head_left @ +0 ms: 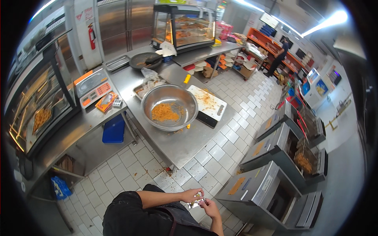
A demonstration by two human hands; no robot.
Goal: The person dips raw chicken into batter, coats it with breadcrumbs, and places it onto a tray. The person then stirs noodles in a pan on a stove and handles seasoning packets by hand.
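Close to my body, my left hand (191, 195) and my right hand (211, 208) pinch a small shiny silver foil piece (194, 204) between them. Whether it is a packet or a loose sheet is too small to tell. Ahead of me, on the steel table (189, 146), stands a large metal bowl (148, 103) with orange crumbs (164, 112) in its bottom. Right beside the bowl lies a white cutting board (204, 103) strewn with the same crumbs. A yellow handle (187, 79) sticks out at the board's far side.
Steel deep fryers (252, 179) line the right side, one with a filled basket (305, 161). A scale (94, 87) sits on the left counter beside a glass food display (43, 102). Another display case (185, 29) stands at the back. Far off is a person (278, 57). Crumbs litter the tiled floor.
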